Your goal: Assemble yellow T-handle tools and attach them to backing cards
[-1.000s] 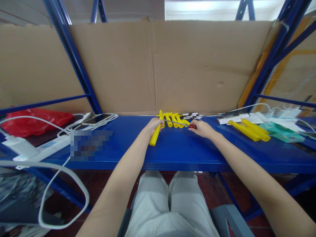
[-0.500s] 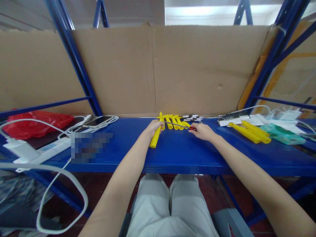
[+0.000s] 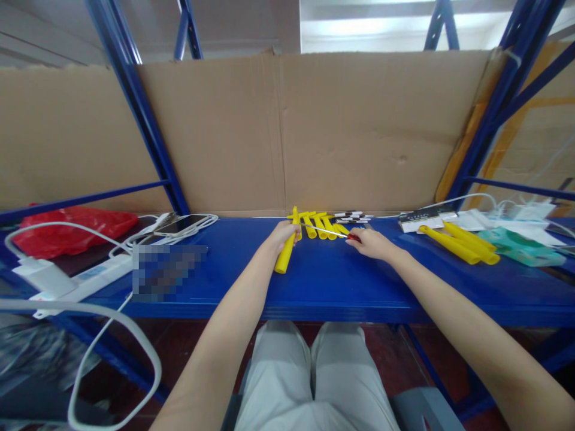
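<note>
My left hand (image 3: 286, 233) is closed around a yellow tapered plastic tube (image 3: 283, 261), its wide end towards me and its narrow end pointing to the back. In my right hand (image 3: 375, 242) is a screwdriver (image 3: 331, 231) with a red handle, gripped by that handle. Its metal shaft points left to the tube beside my left fingers; whether the tip touches the tube I cannot tell. Just behind the shaft, several similar yellow tubes (image 3: 320, 227) lie in a slanted row on the blue table (image 3: 327, 281).
Black-and-white sticks (image 3: 353, 217) lie at the back. Two loose yellow tubes (image 3: 451, 244) sit at right, near a green plastic packet (image 3: 530, 246) and a narrow box (image 3: 422, 219). On the left are a power strip (image 3: 99, 276), a phone (image 3: 182, 224), cables and a red bag (image 3: 74, 230). Cardboard (image 3: 386, 131) stands behind.
The whole view has shifted slightly downward in the frame. Both hands keep their grips, and the screwdriver shaft still points at the held tube.
</note>
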Demonstrator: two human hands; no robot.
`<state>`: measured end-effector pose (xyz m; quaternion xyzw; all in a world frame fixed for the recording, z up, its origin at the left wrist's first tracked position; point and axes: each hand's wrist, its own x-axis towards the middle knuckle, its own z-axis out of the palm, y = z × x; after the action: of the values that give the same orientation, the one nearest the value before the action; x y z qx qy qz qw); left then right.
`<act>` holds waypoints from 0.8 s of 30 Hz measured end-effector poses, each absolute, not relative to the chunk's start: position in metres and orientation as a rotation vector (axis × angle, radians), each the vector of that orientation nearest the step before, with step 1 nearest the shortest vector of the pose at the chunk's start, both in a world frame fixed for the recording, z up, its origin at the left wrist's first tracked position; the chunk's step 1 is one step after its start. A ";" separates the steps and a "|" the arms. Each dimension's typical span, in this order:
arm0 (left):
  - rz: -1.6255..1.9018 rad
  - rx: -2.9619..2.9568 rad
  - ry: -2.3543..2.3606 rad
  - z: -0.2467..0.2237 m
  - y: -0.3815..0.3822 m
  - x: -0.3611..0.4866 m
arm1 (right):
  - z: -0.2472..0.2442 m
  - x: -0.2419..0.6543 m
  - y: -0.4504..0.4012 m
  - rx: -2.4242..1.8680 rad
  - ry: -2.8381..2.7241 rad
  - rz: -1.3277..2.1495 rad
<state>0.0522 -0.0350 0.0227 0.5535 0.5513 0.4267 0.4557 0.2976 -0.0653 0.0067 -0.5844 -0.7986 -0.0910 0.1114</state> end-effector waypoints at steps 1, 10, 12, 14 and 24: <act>1.050 1.364 1.364 0.023 -0.036 0.052 | 0.006 0.298 -0.065 -1.697 -2.351 -0.253; 1.011 1.384 1.378 0.024 -0.038 0.054 | 0.005 0.303 -0.062 -1.591 -2.267 -0.184; 1.012 1.386 1.376 0.024 -0.037 0.053 | 0.006 0.302 -0.063 -1.604 -2.272 -0.216; 1.016 1.384 1.372 0.024 -0.037 0.053 | 0.007 0.300 -0.065 -1.629 -2.286 -0.259; 1.034 1.377 1.341 0.023 -0.036 0.053 | 0.009 0.297 -0.068 -1.768 -2.280 -0.370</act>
<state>0.0534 -0.0357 0.0230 0.5597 0.5452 0.4203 0.4613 0.2965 -0.0684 0.0087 -0.6036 -0.7786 -0.1265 0.1160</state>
